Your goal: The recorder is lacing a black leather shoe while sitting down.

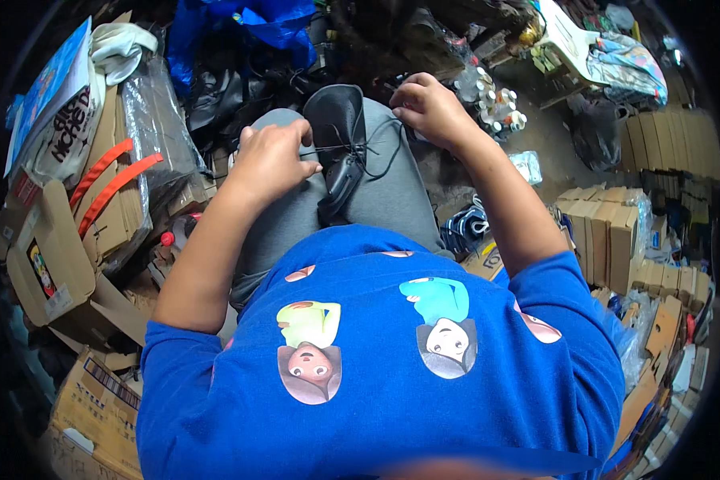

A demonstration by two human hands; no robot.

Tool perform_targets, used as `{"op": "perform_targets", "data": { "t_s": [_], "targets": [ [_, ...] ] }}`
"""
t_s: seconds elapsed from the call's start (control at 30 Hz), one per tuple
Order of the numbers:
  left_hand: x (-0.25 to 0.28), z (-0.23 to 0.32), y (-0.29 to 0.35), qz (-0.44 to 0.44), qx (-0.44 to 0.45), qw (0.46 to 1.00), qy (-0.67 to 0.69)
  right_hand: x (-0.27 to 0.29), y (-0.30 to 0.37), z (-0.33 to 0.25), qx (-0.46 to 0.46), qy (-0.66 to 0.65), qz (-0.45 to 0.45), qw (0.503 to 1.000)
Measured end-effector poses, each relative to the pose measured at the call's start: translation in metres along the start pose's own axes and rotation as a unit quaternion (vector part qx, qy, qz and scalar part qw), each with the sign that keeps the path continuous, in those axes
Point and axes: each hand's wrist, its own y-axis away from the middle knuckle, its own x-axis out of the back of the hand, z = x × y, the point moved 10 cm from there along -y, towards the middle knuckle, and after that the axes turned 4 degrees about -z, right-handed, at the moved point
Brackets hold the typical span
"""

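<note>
A black lace-up shoe [334, 112] rests on my lap between my grey-trousered thighs, its dark laces crossing over the middle. My left hand [272, 156] is just left of the shoe, fingers curled and thumb pointing toward it. One thin lace runs from that hand to the crossing. To the right and a little farther off, my right hand [432, 108] is raised with its fingertips pinched together. A loose black shoelace [398, 156] loops from the shoe up to those fingertips. The lace ends inside my fingers are hidden.
Several black shoes [214, 96] lie beyond my left knee near a blue plastic bag [276, 36]. Small bottles [496, 104] stand right of my right hand. An open cardboard box [52, 264] is at left; stacked cardboard pieces [604, 232] are at right. A white chair [566, 40] is far right.
</note>
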Motion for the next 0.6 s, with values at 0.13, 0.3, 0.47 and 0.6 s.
{"op": "perform_targets", "data": {
  "t_s": [0.13,0.3,0.47,0.6],
  "targets": [
    [0.018,-0.011,0.029,0.029,0.000,0.999,0.023,0.013,0.009,-0.057,0.062,-0.014,-0.062,0.996],
    [0.021,-0.009,0.010,0.105,-0.089,0.988,0.063,-0.013,0.017,-0.080,0.136,0.113,-0.089,0.980],
    [0.002,0.011,-0.004,0.069,-0.141,0.987,0.020,-0.021,0.019,-0.082,0.130,0.150,-0.114,0.974],
    [-0.001,0.011,-0.006,0.056,-0.155,0.986,0.030,-0.022,0.019,-0.081,0.141,0.158,-0.108,0.971]
  ]
}}
